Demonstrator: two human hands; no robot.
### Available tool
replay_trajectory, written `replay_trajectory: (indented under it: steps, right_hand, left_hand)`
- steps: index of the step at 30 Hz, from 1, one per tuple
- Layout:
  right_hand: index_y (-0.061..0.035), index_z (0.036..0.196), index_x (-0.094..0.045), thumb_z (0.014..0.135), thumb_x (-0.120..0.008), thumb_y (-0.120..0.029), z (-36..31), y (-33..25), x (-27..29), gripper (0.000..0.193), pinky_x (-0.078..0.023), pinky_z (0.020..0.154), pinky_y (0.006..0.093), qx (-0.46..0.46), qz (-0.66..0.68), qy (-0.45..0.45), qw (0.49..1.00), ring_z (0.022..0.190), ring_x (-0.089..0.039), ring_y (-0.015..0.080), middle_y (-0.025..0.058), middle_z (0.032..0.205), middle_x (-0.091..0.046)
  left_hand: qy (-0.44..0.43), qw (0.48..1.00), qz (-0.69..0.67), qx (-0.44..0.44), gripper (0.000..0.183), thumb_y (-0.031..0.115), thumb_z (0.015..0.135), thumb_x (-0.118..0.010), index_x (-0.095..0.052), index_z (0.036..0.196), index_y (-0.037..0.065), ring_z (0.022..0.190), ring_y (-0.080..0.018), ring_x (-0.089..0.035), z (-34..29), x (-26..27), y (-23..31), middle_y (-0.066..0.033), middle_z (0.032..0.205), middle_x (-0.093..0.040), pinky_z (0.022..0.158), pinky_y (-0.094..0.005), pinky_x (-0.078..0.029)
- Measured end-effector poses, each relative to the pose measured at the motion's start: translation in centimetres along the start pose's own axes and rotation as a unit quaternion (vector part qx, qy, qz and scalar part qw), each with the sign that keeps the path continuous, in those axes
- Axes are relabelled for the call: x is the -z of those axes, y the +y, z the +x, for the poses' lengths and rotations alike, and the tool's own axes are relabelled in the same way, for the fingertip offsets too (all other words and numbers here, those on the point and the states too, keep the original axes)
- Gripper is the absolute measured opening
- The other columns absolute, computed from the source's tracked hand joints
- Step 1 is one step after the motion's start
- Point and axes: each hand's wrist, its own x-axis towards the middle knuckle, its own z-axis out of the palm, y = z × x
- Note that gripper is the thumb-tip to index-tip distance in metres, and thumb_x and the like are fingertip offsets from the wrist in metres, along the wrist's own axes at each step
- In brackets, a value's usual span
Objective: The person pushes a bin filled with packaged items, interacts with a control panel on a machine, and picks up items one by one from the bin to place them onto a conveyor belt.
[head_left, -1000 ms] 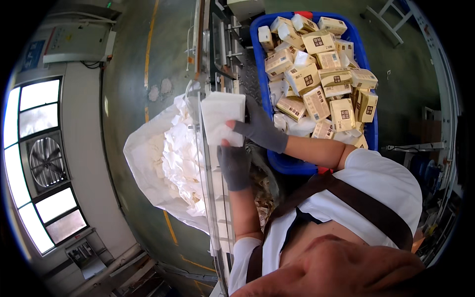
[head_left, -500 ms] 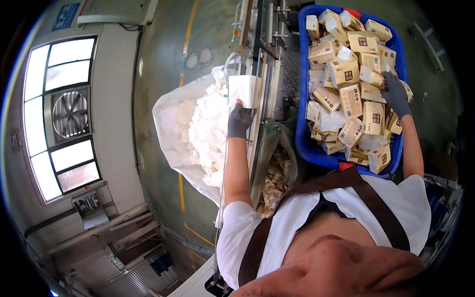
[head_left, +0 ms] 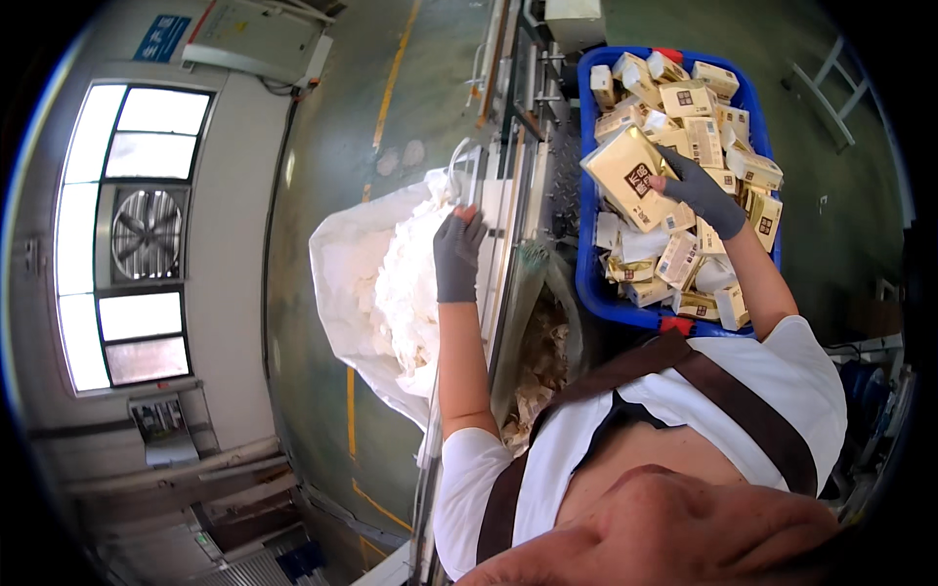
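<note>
While the head view looks down, the right hand (head_left: 702,192) in a grey glove is clamped on a tan pack (head_left: 630,176), held tilted just above the blue bin (head_left: 589,283) heaped with more tan packs (head_left: 699,132). The left hand (head_left: 457,256), also gloved, lies flat with fingers spread loose, gripping nothing, touching the metal rail (head_left: 510,195) beside a big white bag (head_left: 337,283) full of white paper scraps (head_left: 410,283). Between the rail and the bin hangs a clear bag (head_left: 542,342) holding tan wrappers.
</note>
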Motion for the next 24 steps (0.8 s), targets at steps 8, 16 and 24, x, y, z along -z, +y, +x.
replay_trajectory:
  steps: [8, 16, 24]
  right_hand:
    - [-0.0013, 0.119, -0.054, 0.082, -0.063, -0.029, -9.8, -6.3, -17.2, 0.047, -0.040, 0.093, 0.0289, 0.208, -0.206, -0.246, 0.924, 0.103, -0.054, 0.0162, 0.0082, 0.108, -0.060]
    - [0.0010, 0.110, -0.058, 0.098, -0.025, -0.041, -18.3, 1.1, -24.4, 0.054, -0.038, 0.094, 0.0317, 0.322, 0.171, -0.051, 0.930, 0.103, -0.053, 0.0214, 0.0126, 0.107, -0.061]
    - [-0.0035, 0.117, -0.051, 0.085, -0.048, -0.025, -30.4, 2.1, -34.4, 0.038, -0.039, 0.094, 0.0360, 0.317, -0.265, -0.315, 0.854, 0.106, -0.052, 0.0263, 0.0123, 0.114, -0.055]
  left_hand:
    - [-0.188, 0.934, 0.234, -0.194, 0.058, 0.025, 0.083, -0.063, -0.037, 0.130, 0.003, 0.094, -0.0140, -0.052, -23.8, -2.2, 1.9, -0.0090, 0.105, -0.055, 0.082, -0.0264, -0.042]
    - [0.127, 0.903, 0.095, -0.399, 0.022, 0.025, 0.092, -0.053, -0.052, 0.092, 0.003, 0.070, -0.0173, -0.057, -40.5, 8.2, -5.6, -0.0124, 0.087, -0.060, 0.062, -0.0257, -0.047]
    - [0.141, 0.966, -0.053, -0.212, 0.028, 0.031, 0.093, -0.051, -0.049, 0.086, 0.005, 0.066, -0.0066, -0.049, -46.1, 15.2, -12.0, -0.0002, 0.076, -0.051, 0.055, -0.0226, -0.044]
